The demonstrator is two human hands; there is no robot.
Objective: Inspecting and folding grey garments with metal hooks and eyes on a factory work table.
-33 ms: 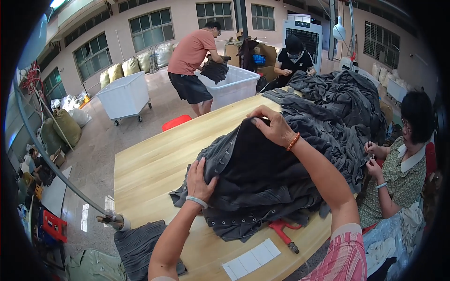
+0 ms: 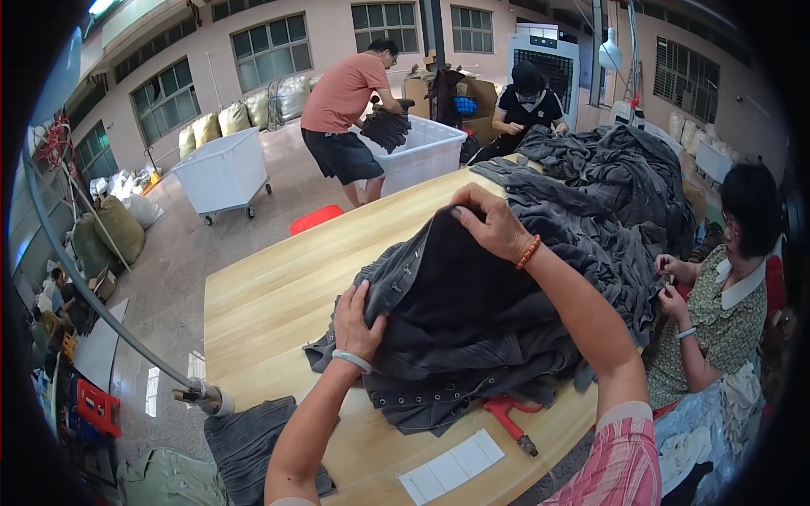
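A dark grey garment (image 2: pixel 472 329) with a row of metal snaps lies bunched on the wooden table (image 2: pixel 270 304). My left hand (image 2: pixel 359 316) grips its near left edge by the snap placket. My right hand (image 2: pixel 491 221), with an orange bead bracelet at the wrist, pinches the garment's upper fold and lifts it off the table. A white band sits on my left wrist.
A pile of dark garments (image 2: pixel 607 185) covers the table's far right. A red-handled tool (image 2: pixel 510 419) and a white paper strip (image 2: pixel 451 465) lie near the front edge. A seated person (image 2: pixel 726 295) works at right. Two people stand by white bins (image 2: pixel 422 152) behind.
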